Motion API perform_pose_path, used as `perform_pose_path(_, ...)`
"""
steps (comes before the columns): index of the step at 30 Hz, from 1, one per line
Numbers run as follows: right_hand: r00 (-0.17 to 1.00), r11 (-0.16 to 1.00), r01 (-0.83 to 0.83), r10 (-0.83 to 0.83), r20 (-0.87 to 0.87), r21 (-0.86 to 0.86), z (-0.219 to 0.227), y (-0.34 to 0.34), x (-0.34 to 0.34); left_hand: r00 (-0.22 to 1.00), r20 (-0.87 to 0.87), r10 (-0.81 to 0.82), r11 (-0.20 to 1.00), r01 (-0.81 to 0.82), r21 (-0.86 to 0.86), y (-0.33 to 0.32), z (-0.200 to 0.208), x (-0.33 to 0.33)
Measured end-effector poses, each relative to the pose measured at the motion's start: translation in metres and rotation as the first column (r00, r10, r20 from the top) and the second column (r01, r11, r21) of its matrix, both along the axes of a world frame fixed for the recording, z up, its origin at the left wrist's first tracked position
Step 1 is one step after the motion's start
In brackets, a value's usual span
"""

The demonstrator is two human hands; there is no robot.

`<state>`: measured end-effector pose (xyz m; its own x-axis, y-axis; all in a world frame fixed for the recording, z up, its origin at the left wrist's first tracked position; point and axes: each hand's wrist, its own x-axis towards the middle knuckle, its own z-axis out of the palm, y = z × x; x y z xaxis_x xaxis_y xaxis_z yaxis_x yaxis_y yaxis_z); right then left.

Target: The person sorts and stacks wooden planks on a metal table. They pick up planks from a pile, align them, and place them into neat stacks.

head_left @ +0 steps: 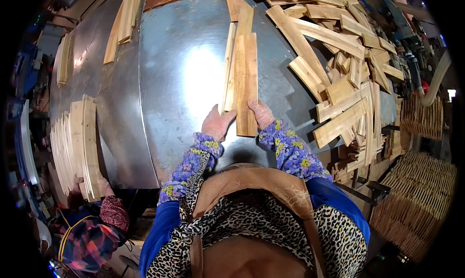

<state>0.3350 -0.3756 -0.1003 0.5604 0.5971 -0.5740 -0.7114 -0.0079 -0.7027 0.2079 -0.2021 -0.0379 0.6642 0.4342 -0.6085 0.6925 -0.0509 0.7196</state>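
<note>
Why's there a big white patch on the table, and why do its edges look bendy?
In the head view, glare off the shiny table whitens a patch mostly left of the middle boards; also in that view, fisheye distortion curves straight edges.

This is a woodworking workshop, or a timber-sorting floor much like one: a wide metal-topped table [167, 65] carries a jumbled heap of cut boards [340, 90] on its right side, and rows of stacked slats [419, 195] fill the space beyond. A pale bent hose [440, 75] beside dark machinery [412, 65] and another person [89, 241] (in a plaid top, at a row of pale boards [63, 142]) show it too.
</note>
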Motion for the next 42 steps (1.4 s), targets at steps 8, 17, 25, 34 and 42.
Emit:
perform_pose_path(8,0.984,0.995,0.104,-0.103,0.143,0.001,0.008,-0.025,0.036,0.95,0.28,0.135,0.983,-0.093,-0.157,0.008,-0.02,0.042)
perform_pose_path(17,0.986,0.993,-0.109,0.103,0.128,0.036,-0.001,0.009,0.021,0.867,0.243,0.434,0.761,-0.209,-0.614,0.018,-0.022,-0.049)
perform_pose_path(25,0.911,0.9,-0.412,0.41,0.043,0.141,-0.003,0.097,-0.021,0.858,0.115,0.5,0.84,-0.447,-0.308,0.039,-0.055,-0.088)
perform_pose_path(34,0.862,0.9,-0.415,0.341,0.376,0.135,0.068,0.378,0.074,0.884,0.042,0.465,0.874,-0.451,-0.182,0.06,-0.019,-0.181)
perform_pose_path(42,0.242,0.69,-0.136,0.719,0.652,-0.711,0.083,0.464,0.218,0.693,0.114,0.712,0.674,-0.627,-0.391,0.054,-0.066,-0.16)
